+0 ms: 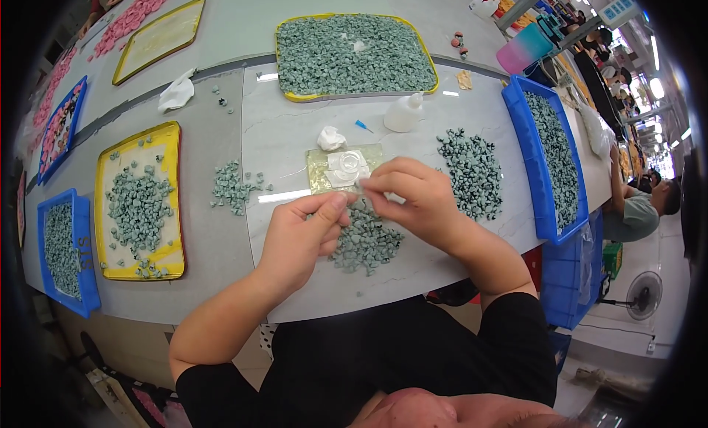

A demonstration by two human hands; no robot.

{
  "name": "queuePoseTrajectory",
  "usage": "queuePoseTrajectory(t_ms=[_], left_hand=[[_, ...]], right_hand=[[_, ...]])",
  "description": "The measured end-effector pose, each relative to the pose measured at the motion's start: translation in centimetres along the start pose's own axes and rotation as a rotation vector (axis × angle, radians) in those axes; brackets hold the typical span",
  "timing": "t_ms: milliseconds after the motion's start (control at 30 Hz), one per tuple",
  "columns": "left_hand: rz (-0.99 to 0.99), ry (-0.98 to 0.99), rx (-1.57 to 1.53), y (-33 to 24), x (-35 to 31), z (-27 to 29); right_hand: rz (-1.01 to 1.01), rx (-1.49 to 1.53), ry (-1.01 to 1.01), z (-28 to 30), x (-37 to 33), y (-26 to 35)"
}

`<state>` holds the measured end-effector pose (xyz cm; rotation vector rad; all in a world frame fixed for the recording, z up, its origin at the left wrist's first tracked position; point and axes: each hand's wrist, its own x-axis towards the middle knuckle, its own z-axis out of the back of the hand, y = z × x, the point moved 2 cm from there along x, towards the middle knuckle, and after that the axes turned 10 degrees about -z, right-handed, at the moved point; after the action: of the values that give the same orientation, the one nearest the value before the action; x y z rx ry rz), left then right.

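Observation:
My left hand [308, 227] and my right hand [414, 198] meet over the table, both with fingers pinched. A small grey-green piece [358, 183] shows at my right fingertips. What the left thumb and finger pinch is too small and covered to make out. Just beneath both hands lies a loose pile of grey-green pieces [366, 244]. Beyond the fingertips sits a yellowish translucent mat [319, 179] bearing a clear round dish [352, 162]. A crumpled white tissue [331, 138], a blue dispensing tip [361, 124] and a white squeeze bottle [403, 114] stand or lie farther back.
More grey-green pieces fill a yellow-rimmed tray [290, 96] at the back, a blue bin [521, 133] at right and another blue bin [88, 280] at left. Loose piles [470, 174] flank my hands. A yellow tray [177, 229] stands left. A person [638, 218] is at far right.

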<state>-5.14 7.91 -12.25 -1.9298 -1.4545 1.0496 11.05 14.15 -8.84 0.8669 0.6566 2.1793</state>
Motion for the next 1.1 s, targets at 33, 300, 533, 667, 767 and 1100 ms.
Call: queuePoseTrajectory(t_ms=[33, 300, 533, 667, 767, 1100], left_hand=[[-0.008, -0.014, 0.005, -0.1, 0.0, 0.1], [-0.044, -0.064, -0.043, -0.6, 0.1, 1.0], [-0.047, -0.071, -0.08, -0.7, -0.2, 1.6], [-0.064, -0.038, -0.109, -0.7, -0.4, 2.0], [-0.083, -0.024, -0.123, -0.6, -0.5, 2.2], [-0.028, -0.069, -0.126, -0.8, -0.4, 1.4]], right_hand=[[-0.001, -0.001, -0.001, 0.0, 0.2, -0.5], [0.273, -0.399, -0.035, -0.8, 0.4, -1.9], [0.301, -0.524, 0.013, -1.5, 0.3, -0.9], [0.211, -0.301, -0.058, -1.9, 0.5, -0.5], [-0.029, -0.005, -0.039, -1.7, 0.5, -0.3], [-0.828, 0.928, 0.189, -1.8, 0.1, -0.4]])
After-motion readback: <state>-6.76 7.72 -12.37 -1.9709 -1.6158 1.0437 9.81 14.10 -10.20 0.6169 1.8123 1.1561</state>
